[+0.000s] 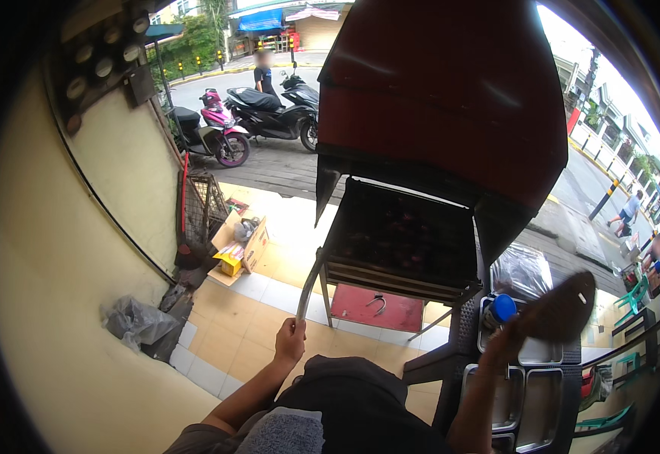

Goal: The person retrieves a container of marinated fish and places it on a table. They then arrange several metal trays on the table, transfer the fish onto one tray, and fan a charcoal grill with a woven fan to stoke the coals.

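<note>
My left hand grips the near end of a long metal tool, probably tongs, whose far end reaches the left side of a grill. Dark charcoal with faint reddish spots fills the grill bed, under a large dark red metal hood. On the right, my right hand is closed around the handle of a flat brown hand fan, slightly blurred. The fan is held over steel trays, beside a container with a blue lid. A curved metal piece lies on the red shelf under the grill.
Stainless steel trays stand on a dark woven-pattern table at right. An open cardboard box and a grey plastic bag are on the left by the wall. Scooters and people are outside.
</note>
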Demonstrator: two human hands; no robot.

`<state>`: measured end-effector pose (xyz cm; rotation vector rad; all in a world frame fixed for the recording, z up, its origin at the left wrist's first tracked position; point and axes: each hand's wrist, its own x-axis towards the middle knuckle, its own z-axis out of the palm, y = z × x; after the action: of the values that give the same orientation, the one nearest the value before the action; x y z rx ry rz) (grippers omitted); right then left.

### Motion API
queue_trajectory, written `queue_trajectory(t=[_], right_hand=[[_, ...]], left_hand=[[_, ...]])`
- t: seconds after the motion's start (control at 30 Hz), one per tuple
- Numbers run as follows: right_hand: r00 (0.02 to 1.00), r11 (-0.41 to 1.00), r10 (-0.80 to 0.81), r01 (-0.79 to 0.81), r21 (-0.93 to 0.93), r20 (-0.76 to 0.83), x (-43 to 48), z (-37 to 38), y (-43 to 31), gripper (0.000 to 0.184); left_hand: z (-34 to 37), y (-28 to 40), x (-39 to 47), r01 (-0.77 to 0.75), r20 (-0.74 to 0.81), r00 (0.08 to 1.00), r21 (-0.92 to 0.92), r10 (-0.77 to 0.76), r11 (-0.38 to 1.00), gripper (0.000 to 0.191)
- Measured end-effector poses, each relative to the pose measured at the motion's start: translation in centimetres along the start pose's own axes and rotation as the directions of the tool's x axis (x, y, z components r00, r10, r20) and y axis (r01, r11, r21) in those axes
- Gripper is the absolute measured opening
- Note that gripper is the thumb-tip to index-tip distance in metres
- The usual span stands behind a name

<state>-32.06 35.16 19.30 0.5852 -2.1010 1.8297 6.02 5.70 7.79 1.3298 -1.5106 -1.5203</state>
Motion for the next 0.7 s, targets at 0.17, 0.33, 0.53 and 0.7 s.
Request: queue_trajectory(t=[0.17, 0.33, 0.53, 0.7], right_hand=[[0.314, 0.924, -0.063, -0.341, 0.174, 0.947, -8.1, 5.1, -0.6, 0.034], [0.882, 0.924, 0.377, -0.336, 0.183, -0.283, 5.6, -2.8, -1.5, 0.048], [0.42, 0.941, -0.033, -0.294, 0.17, 0.907, -6.4, 3.0, -4.0, 0.036], [0.804, 0.983, 0.141, -0.185, 0.018, 0.578, -3.1, 1.2, -1.7, 0.027]], left_hand=[[-0.2, -0.6, 0.9, -0.091, 0.016, 0.996, 0.208, 0.09, 0.974, 0.032], [-1.6, 0.0, 0.8, 0.112, 0.08, 0.991, -0.09, -0.105, 0.99, 0.029], [-1.7, 1.8, 0.1, 0.121, 0.126, 0.987, -0.214, -0.095, 0.969, 0.033], [-3.4, 3.3, -1.4, 0.056, 0.113, 0.993, -0.238, -0.03, 0.97, 0.034]])
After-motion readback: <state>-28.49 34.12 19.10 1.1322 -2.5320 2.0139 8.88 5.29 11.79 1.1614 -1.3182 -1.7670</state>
